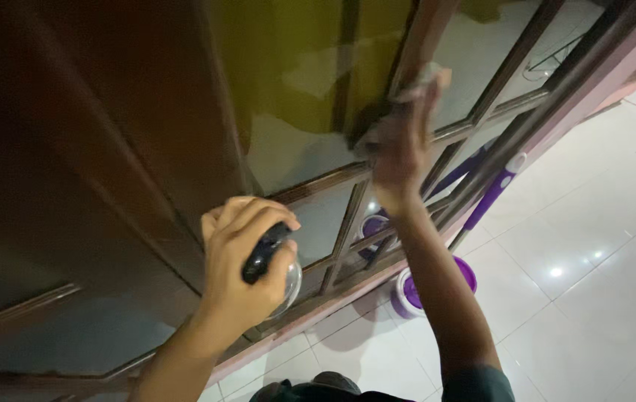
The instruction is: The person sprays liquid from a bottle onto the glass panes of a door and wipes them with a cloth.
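Note:
My left hand (240,268) grips a clear spray bottle (273,268) with a black trigger head, held close to the lower glass panes of a wooden-framed glass door (303,141). My right hand (400,145) is raised higher and presses a pale cloth (418,80) against a glass pane beside a brown wooden bar of the frame. The cloth is mostly hidden by my fingers.
A purple and white mop bucket (416,289) stands on the white tiled floor (578,246) at the foot of the door. A purple-handled mop (493,193) leans against the frame. A dark wooden panel (72,149) fills the left side.

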